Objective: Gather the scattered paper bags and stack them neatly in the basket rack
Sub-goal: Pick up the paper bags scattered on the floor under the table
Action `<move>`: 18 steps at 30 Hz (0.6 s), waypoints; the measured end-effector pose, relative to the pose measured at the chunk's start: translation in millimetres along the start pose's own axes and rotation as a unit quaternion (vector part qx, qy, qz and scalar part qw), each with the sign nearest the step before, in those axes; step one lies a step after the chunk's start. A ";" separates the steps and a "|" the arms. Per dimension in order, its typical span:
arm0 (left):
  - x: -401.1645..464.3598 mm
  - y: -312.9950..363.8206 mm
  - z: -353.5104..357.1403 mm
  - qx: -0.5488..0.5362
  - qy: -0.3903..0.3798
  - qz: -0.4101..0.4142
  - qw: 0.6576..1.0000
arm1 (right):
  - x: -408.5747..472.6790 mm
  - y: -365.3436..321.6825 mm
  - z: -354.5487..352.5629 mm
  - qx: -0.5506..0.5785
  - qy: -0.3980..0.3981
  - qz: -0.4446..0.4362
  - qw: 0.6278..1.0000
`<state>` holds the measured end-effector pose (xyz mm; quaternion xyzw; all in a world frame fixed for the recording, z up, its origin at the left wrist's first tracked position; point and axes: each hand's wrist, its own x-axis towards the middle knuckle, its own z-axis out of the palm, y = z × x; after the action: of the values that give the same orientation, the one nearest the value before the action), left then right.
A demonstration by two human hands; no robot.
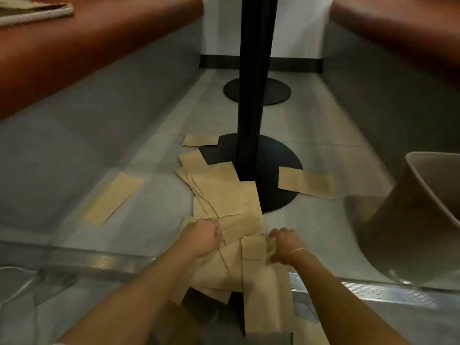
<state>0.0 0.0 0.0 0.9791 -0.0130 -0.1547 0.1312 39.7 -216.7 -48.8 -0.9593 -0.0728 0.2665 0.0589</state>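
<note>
Paper bags lie fanned between left hand and right hand, each grip clutching them.

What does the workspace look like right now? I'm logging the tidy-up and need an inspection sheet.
Surface: pale tiled floor between two benches.
Job's things: heap of paper bags by the black table base; loose bags at left, right and beyond the heap. Basket rack not in view.
Clutter: beige tub at right.
Grips: left hand and right hand both curl round bags at the heap's near end.
Cables: pale cord at lower left, possibly a cable.
Surroundings: red-cushioned benches, black table post, metal floor strip.
</note>
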 end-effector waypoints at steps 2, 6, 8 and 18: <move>4.3 -5.8 3.7 -0.007 -0.001 -0.007 1.000 | 4.5 0.9 9.0 -0.001 -0.009 0.002 1.000; 12.2 -12.8 9.4 -0.026 0.006 -0.018 0.999 | 11.0 5.8 30.2 0.043 -0.004 0.019 0.999; 12.1 -11.7 9.3 -0.041 0.009 -0.017 0.999 | 11.1 10.6 37.0 0.057 0.032 0.031 0.997; 16.3 -7.1 23.0 -0.070 -0.005 -0.032 0.997 | 13.8 12.1 42.5 0.135 0.021 0.074 0.988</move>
<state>8.3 -0.1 -27.9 0.9667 0.0282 -0.1645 0.1940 30.6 -223.0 -93.7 -0.9505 0.0360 0.2576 0.1699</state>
